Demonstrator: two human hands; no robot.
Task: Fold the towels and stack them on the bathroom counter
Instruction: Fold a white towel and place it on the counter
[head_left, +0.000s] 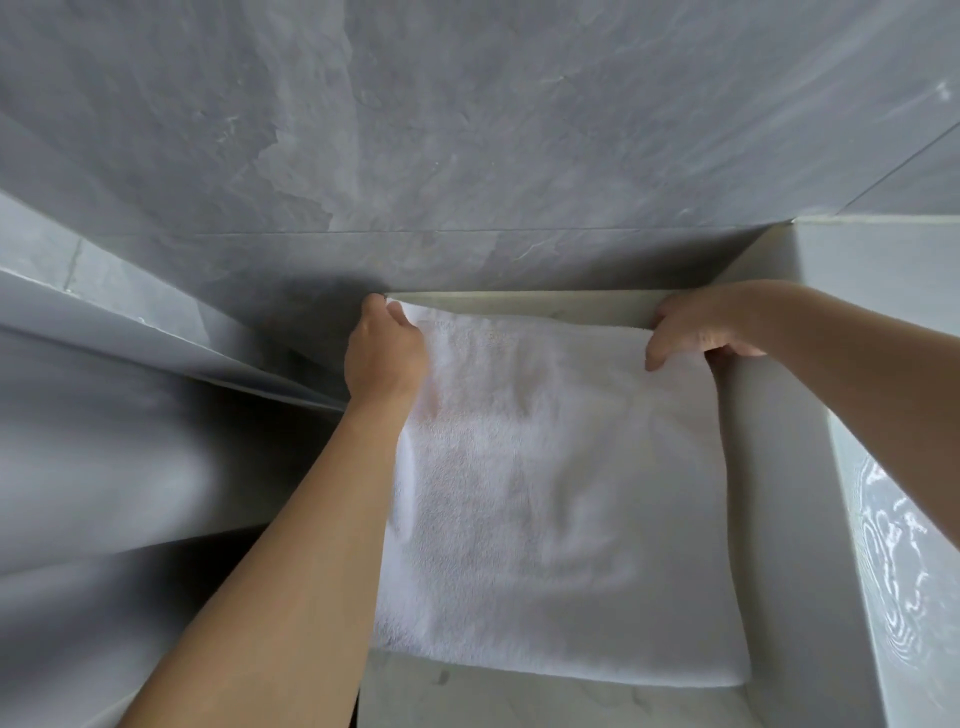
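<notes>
1. Here the white towel lies flat on the pale counter, near edge folded, far edge by the grey wall.
2. Left hand pinches its far-left corner; right hand grips the far-right corner.
3. Both corners are equally close, so the fold probably comes towards the near edge.

A pale stone counter runs up to the grey wall. One white towel lies flat on it, folded, its far edge near the wall and its near edge short of the counter's front.
</notes>
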